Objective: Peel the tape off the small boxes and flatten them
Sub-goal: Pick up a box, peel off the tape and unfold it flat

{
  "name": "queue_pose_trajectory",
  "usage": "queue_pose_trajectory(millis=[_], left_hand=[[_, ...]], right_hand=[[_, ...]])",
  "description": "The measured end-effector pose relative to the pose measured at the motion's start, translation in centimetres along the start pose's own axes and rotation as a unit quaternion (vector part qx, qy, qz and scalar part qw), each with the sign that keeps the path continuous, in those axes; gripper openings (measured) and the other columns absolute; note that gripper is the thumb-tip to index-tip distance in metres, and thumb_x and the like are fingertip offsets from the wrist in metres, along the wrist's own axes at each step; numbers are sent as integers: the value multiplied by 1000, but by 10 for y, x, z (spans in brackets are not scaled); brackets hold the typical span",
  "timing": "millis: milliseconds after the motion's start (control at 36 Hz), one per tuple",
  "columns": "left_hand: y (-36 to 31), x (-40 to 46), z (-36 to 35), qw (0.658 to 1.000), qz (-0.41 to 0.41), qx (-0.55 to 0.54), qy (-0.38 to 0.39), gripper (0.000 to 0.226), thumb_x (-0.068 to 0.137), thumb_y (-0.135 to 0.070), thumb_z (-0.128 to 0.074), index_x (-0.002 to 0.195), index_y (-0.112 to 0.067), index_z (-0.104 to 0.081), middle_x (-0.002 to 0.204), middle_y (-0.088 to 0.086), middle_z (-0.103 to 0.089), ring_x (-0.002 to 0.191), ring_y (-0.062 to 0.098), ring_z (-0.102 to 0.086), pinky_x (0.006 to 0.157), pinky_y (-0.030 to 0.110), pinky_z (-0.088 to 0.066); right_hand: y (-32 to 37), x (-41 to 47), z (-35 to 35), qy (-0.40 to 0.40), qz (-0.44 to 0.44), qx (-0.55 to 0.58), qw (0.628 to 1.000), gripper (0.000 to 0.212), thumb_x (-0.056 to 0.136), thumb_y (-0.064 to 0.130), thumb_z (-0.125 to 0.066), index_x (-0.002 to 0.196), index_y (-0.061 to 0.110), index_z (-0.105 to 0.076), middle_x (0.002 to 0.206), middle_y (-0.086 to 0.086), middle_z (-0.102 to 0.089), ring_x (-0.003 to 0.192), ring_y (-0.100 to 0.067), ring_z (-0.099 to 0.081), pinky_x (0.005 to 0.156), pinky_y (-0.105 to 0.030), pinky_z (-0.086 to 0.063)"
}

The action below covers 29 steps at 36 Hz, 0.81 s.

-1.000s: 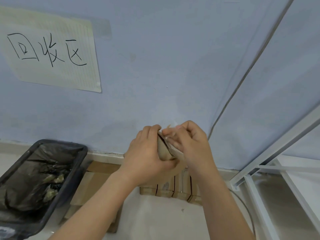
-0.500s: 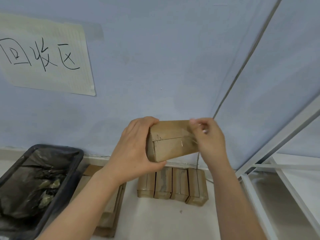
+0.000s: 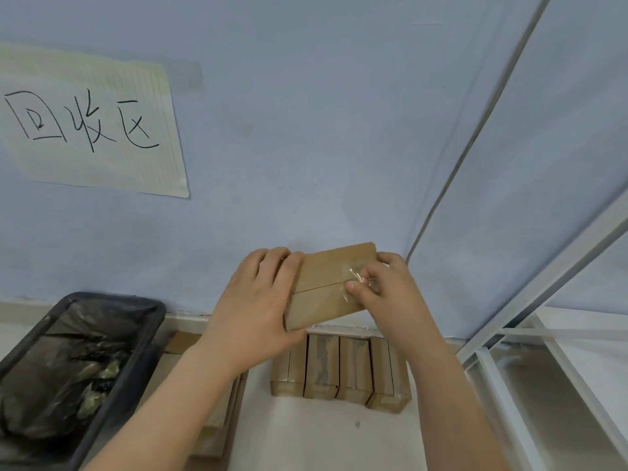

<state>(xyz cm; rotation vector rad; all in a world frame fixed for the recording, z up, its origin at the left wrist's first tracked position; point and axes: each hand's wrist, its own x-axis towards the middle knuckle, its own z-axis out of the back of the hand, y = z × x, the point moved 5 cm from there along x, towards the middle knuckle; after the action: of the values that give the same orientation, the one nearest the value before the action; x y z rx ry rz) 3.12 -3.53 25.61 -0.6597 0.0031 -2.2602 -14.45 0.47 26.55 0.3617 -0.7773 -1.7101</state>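
Observation:
I hold a small brown cardboard box (image 3: 324, 287) in front of the blue wall, its long seam facing me. My left hand (image 3: 258, 300) grips the box's left end, fingers over the top and thumb underneath. My right hand (image 3: 380, 294) is at the right end and pinches a strip of clear tape (image 3: 358, 278) lifted off the box face. Below, several more taped small boxes (image 3: 339, 367) stand in a row on the floor against the wall.
A black bin (image 3: 149, 338) lined with a dark bag holding crumpled tape sits at the left. Flattened cardboard (image 3: 221, 413) lies stacked between the bin and the boxes. A white metal frame (image 3: 509, 334) stands at the right. A handwritten paper sign (image 3: 91, 130) hangs on the wall.
The box turned from end-on to broadside between my hands. My right hand moved from the top flap to the right end and now has tape pinched and lifted off the face.

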Motion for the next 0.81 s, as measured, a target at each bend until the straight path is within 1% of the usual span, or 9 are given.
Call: queue_pose_trajectory(millis=[83,167,306,361,444,556,722,750,806], left_hand=[[-1,-3,-18,996,33,84,20,96,44,-45,-73,126,-3,-46,118,13,-54,107,35,-50,99,56,-39],[-7,-5,-28,992,75,100,-9,93,44,-24,-79,125,7,-47,117,20,-55,103,38,-52,93,56,-46],[-12,-4,-26,989,120,82,-24,76,68,-27,-55,136,1,-36,115,16,-57,98,35,-58,78,50,-51],[-5,-5,-29,990,119,73,-18,76,67,-30,-57,134,-1,-37,113,14,-58,96,34,-58,78,49,-50],[4,-6,-31,995,97,26,-8,99,48,-34,-80,132,-4,-37,113,12,-57,100,32,-55,83,48,-49],[-3,1,-19,999,23,-26,-37,103,46,-34,-82,135,-7,-38,120,8,-55,111,19,-40,94,44,-43],[-14,7,-18,998,-17,-64,-14,104,48,-33,-78,139,-17,-28,127,4,-49,116,17,-34,104,43,-33],[-16,7,-18,998,-27,-64,-9,105,48,-33,-79,139,-17,-27,127,4,-49,117,16,-34,105,42,-30],[-18,5,-20,998,-41,-55,1,107,46,-32,-80,139,-18,-28,128,2,-49,118,16,-34,108,41,-23]], right_hand=[[14,-5,-6,-35,21,-83,996,17,91,27,-57,79,15,-51,135,2,-35,116,-17,-38,86,-33,-43],[35,-12,-18,-76,52,-162,982,10,89,23,-55,83,15,-55,136,-6,-37,113,-25,-40,85,-36,-43],[64,-21,-42,-96,121,-187,970,11,71,10,-71,82,10,-67,118,-13,-59,87,-31,-59,65,-39,-50],[58,-16,-40,-43,100,-135,985,15,84,10,-56,97,8,-62,120,-7,-57,93,-28,-54,75,-35,-46],[33,-7,-11,-38,-40,113,992,9,82,6,-55,75,2,-53,91,-6,-67,86,-26,-62,74,-38,-50],[7,-7,6,-62,-157,418,893,22,79,-6,-60,62,2,-49,94,-11,-70,98,-16,-67,87,-40,-55],[5,-7,2,-64,-224,770,594,20,87,-1,-45,69,9,-47,78,-14,-70,70,-24,-71,76,-43,-58],[3,-7,2,-69,-234,783,573,19,86,1,-44,69,10,-46,67,-9,-65,60,-20,-67,71,-40,-60],[3,-7,3,-76,-235,760,601,19,85,5,-41,68,13,-40,57,-4,-46,47,-17,-50,59,-33,-58]])
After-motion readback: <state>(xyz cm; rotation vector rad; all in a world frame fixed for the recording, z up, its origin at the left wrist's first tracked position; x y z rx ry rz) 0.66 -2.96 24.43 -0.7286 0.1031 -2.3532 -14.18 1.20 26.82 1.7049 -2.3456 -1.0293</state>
